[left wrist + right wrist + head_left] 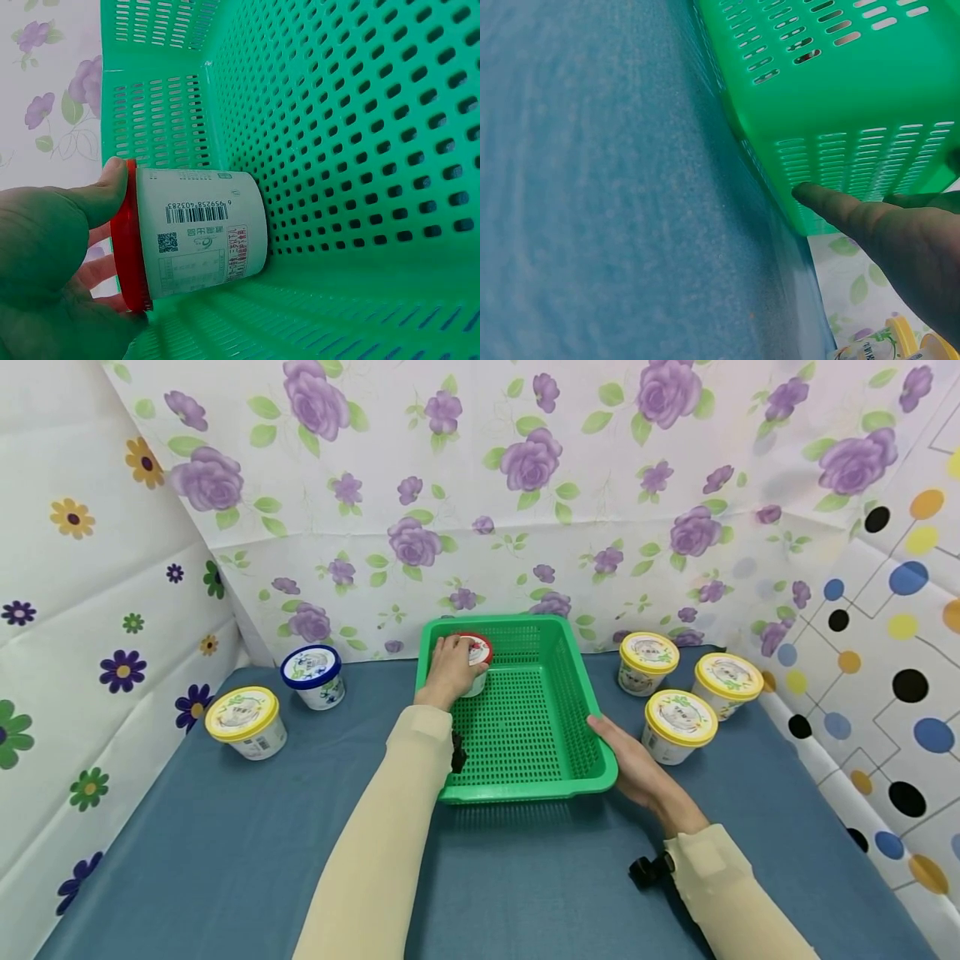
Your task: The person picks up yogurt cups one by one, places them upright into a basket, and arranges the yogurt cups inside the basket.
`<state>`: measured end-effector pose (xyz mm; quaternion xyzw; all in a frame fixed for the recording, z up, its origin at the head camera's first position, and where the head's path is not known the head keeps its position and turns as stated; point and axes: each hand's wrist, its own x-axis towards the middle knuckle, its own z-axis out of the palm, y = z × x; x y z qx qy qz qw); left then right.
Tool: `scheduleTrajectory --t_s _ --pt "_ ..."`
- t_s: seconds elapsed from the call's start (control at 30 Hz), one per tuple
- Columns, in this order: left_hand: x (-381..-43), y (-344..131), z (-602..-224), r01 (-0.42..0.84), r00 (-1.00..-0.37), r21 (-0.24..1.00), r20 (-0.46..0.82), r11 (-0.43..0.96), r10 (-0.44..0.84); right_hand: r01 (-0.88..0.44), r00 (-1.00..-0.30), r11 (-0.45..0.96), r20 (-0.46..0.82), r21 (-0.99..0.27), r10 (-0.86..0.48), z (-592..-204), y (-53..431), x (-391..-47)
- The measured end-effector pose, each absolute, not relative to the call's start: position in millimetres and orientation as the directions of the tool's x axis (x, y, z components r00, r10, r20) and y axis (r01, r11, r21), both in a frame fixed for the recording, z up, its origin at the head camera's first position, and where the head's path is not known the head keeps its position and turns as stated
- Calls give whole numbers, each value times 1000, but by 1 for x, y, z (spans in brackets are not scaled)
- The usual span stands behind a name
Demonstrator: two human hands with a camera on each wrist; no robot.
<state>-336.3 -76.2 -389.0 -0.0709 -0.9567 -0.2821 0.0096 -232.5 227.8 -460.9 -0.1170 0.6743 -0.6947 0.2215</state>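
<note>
one white tub (202, 259) with a red-rimmed lid (131, 244), its side printed with a barcode and a qr square, is located in the far left part of the green basket (525, 792). orientation: upright, lid up, base toward the basket floor, lid-to-base axis vertical. the left hand (450, 668) grips the lid edge between thumb and fingers. the right hand (636, 766) pinches the basket's right wall. the left hand obscures part of the lid print; small side text is illegible.

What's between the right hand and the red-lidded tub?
In the head view, the right wall of the green basket, then bare perforated floor, lie between the right hand and the red-lidded tub.
</note>
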Motion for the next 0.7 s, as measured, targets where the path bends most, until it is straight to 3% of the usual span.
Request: scheduleTrajectory --t_s 0.7 --pt "-336 -77 -387 147 -989 508 58 849 136 144 -875 9 -132 -990 -467 -462 228 -233"
